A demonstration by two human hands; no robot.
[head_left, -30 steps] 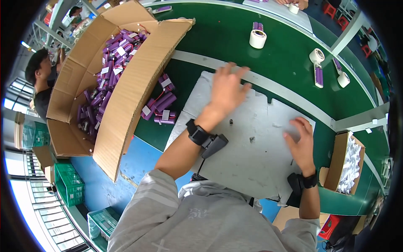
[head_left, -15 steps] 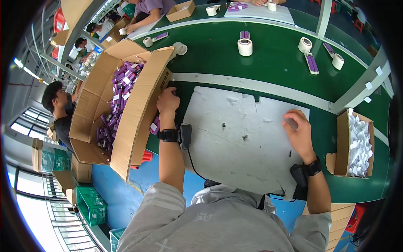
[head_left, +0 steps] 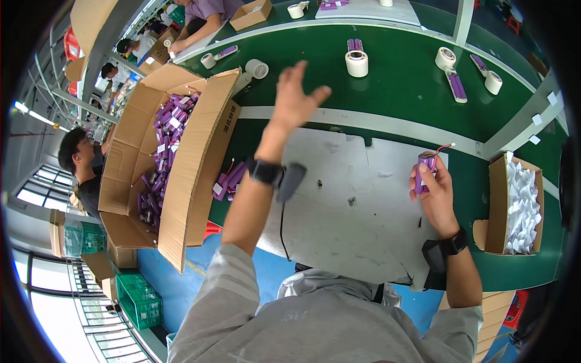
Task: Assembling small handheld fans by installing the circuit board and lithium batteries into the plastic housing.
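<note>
My right hand (head_left: 437, 196) grips a purple battery pack (head_left: 425, 172) over the right part of the grey-white foam mat (head_left: 339, 224). Red wires with a small white connector stick out from the pack's top. My left hand (head_left: 293, 103) is raised over the far edge of the mat, fingers spread and nothing in them. Left of the mat, several loose purple battery packs (head_left: 229, 181) lie on the green table beside a tall cardboard box (head_left: 196, 175). That box holds a heap of purple battery packs (head_left: 164, 154), some with white labels.
White tape rolls (head_left: 356, 63) with purple packs beside them stand on the green surface (head_left: 302, 45) beyond a pale rail (head_left: 375, 121). To the right is a small cardboard box (head_left: 497, 209) full of folded white pieces (head_left: 521, 209). Co-workers sit at the far left.
My left hand has come off the loose packs and risen forward and right, opening. A battery pack is now in my right hand, which was empty before.
</note>
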